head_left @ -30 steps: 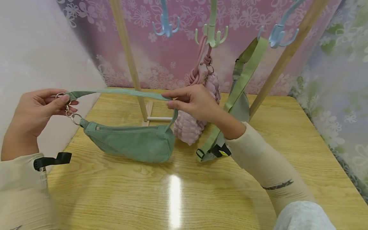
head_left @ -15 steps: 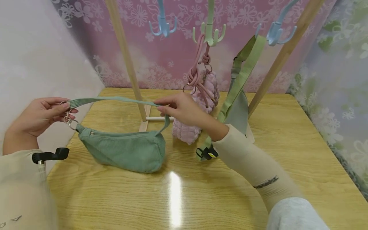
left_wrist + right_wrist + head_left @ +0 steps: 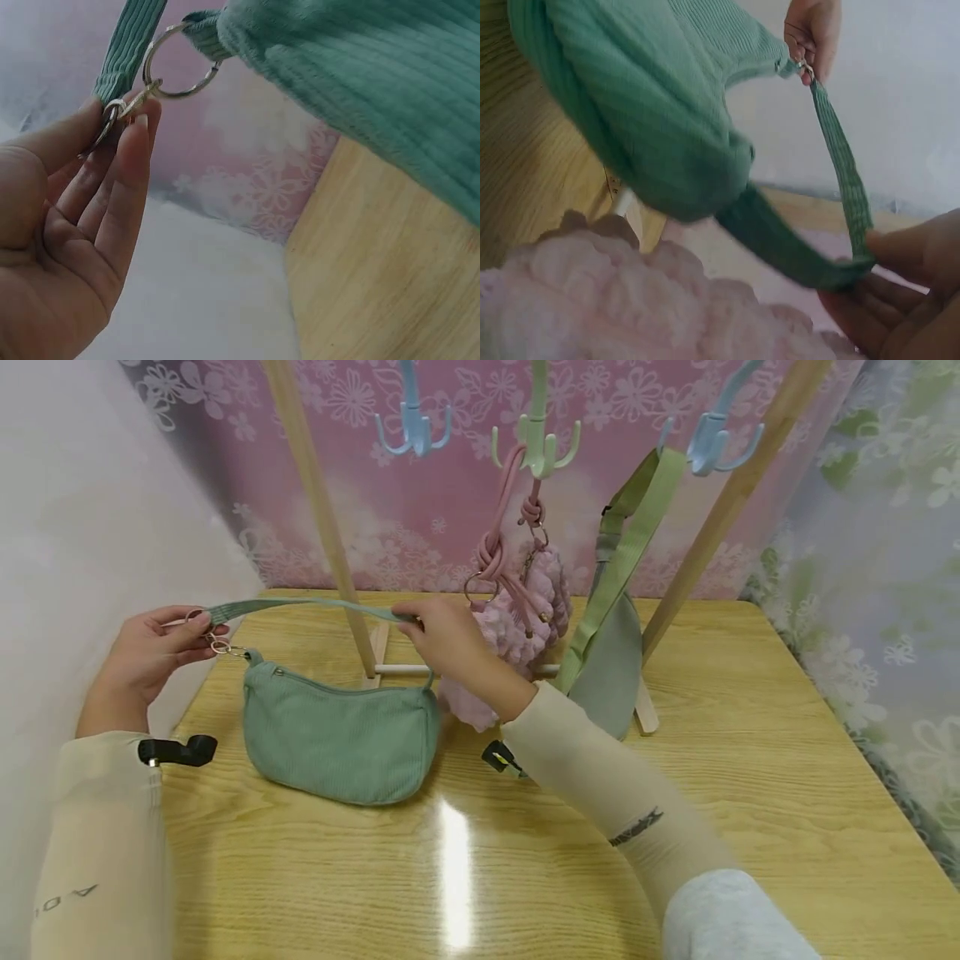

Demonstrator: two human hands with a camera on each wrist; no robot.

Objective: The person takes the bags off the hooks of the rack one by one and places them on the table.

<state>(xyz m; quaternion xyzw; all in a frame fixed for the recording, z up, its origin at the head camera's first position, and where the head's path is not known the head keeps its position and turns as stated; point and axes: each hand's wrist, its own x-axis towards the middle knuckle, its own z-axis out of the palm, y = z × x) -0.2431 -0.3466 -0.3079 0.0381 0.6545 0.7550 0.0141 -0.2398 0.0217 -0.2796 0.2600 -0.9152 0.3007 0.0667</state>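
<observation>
A green corduroy shoulder bag hangs from its strap between both hands, close over the table. My left hand pinches the strap's left end beside the metal rings, which link strap and bag. Farther along, my right hand pinches the strap near its right end; in the right wrist view the strap bends between thumb and fingers. Just behind the right hand, a pink puffy bag hangs by its cord from the pale green hook, partly hidden by that hand.
An empty blue hook hangs at upper left. A grey bag with a light green strap hangs from the right blue hook. Wooden posts of the rack stand on the wooden table before a floral backdrop.
The left hand has moved right and the right hand slightly left, so they are closer together. The green bag has swung round to show its broad side more squarely.
</observation>
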